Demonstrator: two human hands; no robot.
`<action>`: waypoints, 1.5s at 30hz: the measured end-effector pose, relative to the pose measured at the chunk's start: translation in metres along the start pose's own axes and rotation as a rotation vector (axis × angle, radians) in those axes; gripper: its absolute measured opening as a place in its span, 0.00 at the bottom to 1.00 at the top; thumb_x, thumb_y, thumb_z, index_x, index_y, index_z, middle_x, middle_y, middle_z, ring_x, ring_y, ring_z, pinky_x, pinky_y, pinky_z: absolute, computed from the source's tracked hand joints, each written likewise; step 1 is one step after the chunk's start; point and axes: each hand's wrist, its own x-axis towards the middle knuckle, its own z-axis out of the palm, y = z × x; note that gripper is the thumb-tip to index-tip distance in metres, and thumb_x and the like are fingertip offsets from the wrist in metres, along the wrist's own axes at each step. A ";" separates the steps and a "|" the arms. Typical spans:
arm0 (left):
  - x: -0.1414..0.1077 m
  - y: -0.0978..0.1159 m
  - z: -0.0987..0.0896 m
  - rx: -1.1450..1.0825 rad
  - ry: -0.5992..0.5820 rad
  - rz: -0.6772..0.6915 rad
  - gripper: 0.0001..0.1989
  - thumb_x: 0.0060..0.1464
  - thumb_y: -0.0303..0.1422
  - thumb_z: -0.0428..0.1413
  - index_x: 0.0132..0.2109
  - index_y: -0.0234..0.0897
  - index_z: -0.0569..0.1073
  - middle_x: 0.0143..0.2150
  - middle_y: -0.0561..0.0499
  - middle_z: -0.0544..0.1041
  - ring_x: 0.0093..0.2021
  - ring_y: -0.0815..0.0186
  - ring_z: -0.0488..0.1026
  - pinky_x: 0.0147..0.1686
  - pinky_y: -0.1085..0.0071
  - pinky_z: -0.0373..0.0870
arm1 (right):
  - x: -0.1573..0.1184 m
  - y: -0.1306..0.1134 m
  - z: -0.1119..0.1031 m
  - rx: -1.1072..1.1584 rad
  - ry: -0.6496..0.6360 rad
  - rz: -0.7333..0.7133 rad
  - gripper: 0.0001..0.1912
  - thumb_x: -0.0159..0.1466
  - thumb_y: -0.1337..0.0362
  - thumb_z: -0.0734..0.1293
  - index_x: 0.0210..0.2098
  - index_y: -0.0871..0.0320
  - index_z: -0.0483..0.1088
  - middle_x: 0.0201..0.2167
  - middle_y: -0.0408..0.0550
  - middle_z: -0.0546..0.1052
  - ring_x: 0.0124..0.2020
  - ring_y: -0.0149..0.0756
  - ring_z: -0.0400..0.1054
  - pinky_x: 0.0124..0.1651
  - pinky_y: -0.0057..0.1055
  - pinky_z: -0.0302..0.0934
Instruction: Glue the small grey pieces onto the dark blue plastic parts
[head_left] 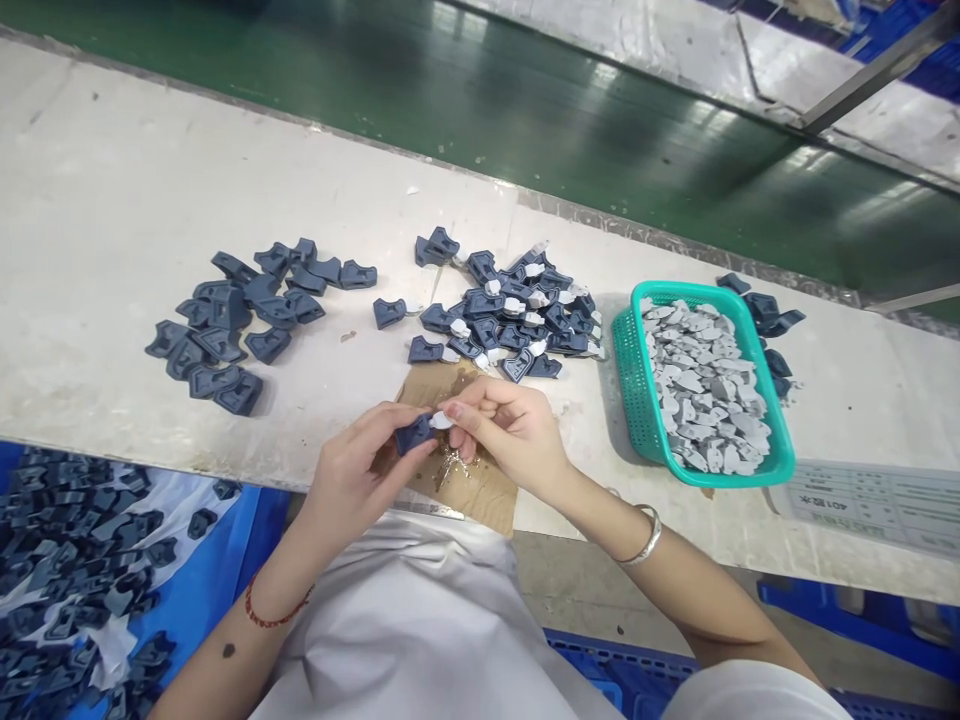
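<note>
Could well skew or drop small white piece (441, 421), apparently touching right end of dark blue block (412, 436), through a slipped or twisted pinch. Pinching block between thumb and fingers in grip of left hand (352, 460), piece likewise in fingertip grip of right hand (517, 430), over brown sheet (495, 500) at near edge of desk (97, 200). Noting farther out: heap of blocks with white pieces (517, 335) on far side, loose dark blocks (221, 308) to left, green basket (781, 440) of grey pieces (709, 385) to right.
</note>
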 end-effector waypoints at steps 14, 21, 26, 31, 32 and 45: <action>-0.002 -0.001 0.000 0.064 -0.018 0.030 0.09 0.63 0.27 0.58 0.50 0.39 0.73 0.41 0.49 0.80 0.37 0.67 0.77 0.37 0.74 0.72 | -0.005 -0.002 0.002 -0.187 0.005 -0.065 0.16 0.68 0.52 0.68 0.31 0.57 0.72 0.21 0.42 0.76 0.19 0.29 0.70 0.24 0.24 0.65; -0.004 -0.002 0.002 0.107 -0.003 0.049 0.09 0.62 0.26 0.58 0.49 0.39 0.72 0.42 0.49 0.79 0.39 0.67 0.77 0.37 0.75 0.73 | -0.007 0.000 0.003 -0.259 0.001 -0.107 0.12 0.70 0.57 0.66 0.32 0.55 0.72 0.24 0.42 0.77 0.21 0.29 0.70 0.25 0.25 0.64; -0.004 -0.002 0.001 0.098 -0.021 0.057 0.10 0.63 0.26 0.57 0.51 0.38 0.72 0.45 0.46 0.80 0.38 0.66 0.77 0.34 0.74 0.73 | -0.007 -0.004 0.002 -0.316 -0.051 -0.123 0.12 0.70 0.57 0.65 0.32 0.55 0.71 0.24 0.42 0.76 0.23 0.30 0.70 0.27 0.26 0.64; -0.005 -0.001 -0.001 0.080 -0.014 0.083 0.11 0.62 0.25 0.58 0.50 0.37 0.72 0.43 0.47 0.80 0.37 0.68 0.76 0.30 0.76 0.70 | -0.007 -0.005 0.004 -0.212 -0.096 -0.061 0.12 0.70 0.55 0.66 0.33 0.55 0.70 0.25 0.42 0.76 0.24 0.30 0.71 0.30 0.26 0.66; -0.005 -0.001 -0.001 0.064 -0.007 0.087 0.11 0.62 0.25 0.58 0.50 0.37 0.72 0.42 0.48 0.79 0.36 0.68 0.76 0.29 0.77 0.69 | -0.007 -0.004 0.005 -0.173 -0.096 -0.047 0.13 0.70 0.54 0.66 0.33 0.55 0.70 0.24 0.42 0.76 0.24 0.31 0.71 0.29 0.26 0.66; -0.002 -0.002 -0.009 -0.028 -0.122 -0.028 0.04 0.67 0.29 0.52 0.47 0.38 0.71 0.37 0.54 0.74 0.34 0.71 0.71 0.32 0.78 0.66 | 0.000 -0.013 -0.008 -0.864 -0.215 -0.498 0.20 0.77 0.55 0.54 0.34 0.57 0.66 0.30 0.48 0.75 0.31 0.36 0.67 0.35 0.31 0.56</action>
